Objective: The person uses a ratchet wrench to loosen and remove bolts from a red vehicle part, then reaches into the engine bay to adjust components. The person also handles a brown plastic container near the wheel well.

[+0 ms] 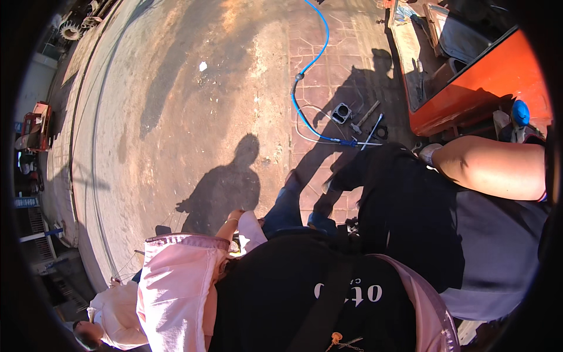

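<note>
My left hand [235,215], with a thin band at the wrist, is at waist height beside a pale pink cloth [251,232]. Its fingers are too small and hidden to read. The pink jacket sleeve [176,287] covers that upper arm. My right hand does not show. On the paving ahead, a metal engine cylinder [341,113] lies near a hammer [365,117], a thin metal bar [373,131] and a dark ring [381,132]. A blue air hose [294,100] ends at a blue blow gun [348,142] beside them.
Close on my right, a person in dark clothes [410,217] bends forward, near another person's bare limb [492,167]. An orange vehicle body [481,82] stands at the far right. A person in a pale shirt [117,314] is at the lower left. Red machinery [37,126] stands at the left edge.
</note>
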